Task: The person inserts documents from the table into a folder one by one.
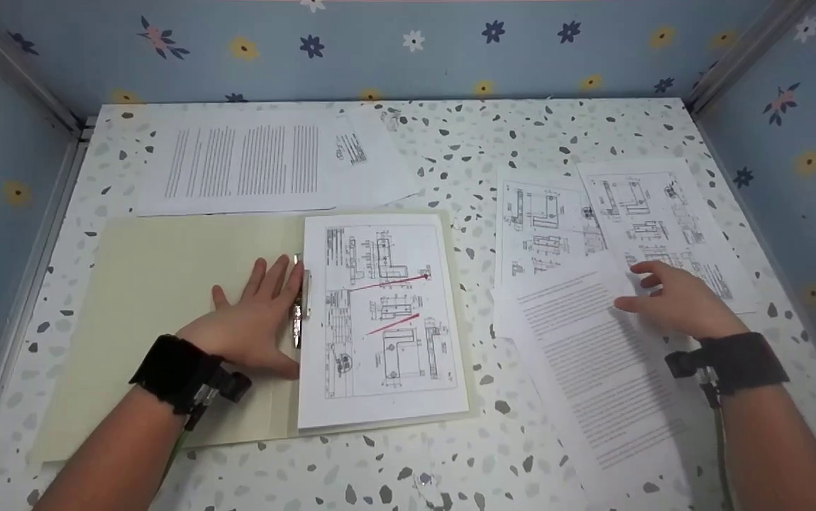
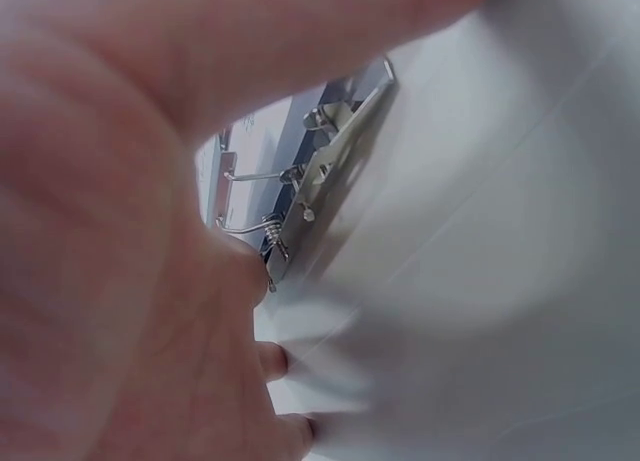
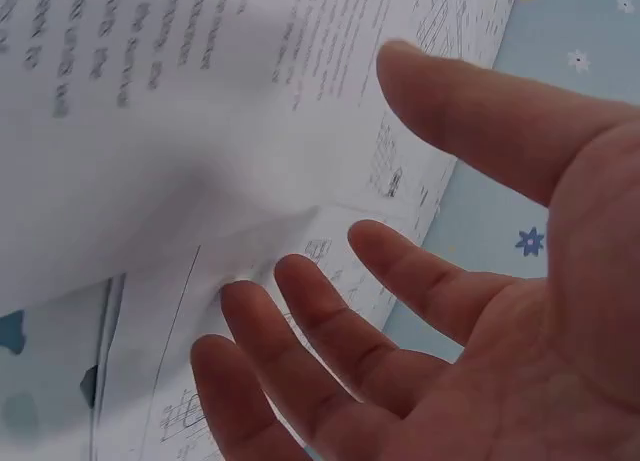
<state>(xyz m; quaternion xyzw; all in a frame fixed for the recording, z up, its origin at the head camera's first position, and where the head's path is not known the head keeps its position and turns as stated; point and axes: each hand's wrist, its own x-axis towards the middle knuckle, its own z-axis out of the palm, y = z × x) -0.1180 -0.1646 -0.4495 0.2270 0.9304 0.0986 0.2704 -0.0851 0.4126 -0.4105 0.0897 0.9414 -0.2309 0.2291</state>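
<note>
A pale yellow folder lies spread out on the table, with a stack of sheets on its right side topped by a technical drawing with two red lines. My left hand rests on the folder, fingers spread, beside the metal clip at the stack's left edge. The left wrist view shows the clip's lever and spring by the thumb. My right hand is over the upper right edge of a printed text page, fingers apart. In the right wrist view nothing sits between its fingers and thumb.
Two drawing sheets, the left one and the right one, lie partly under the text page. Behind the folder are more printed sheets. Blue flowered panels border the speckled table at the back and sides.
</note>
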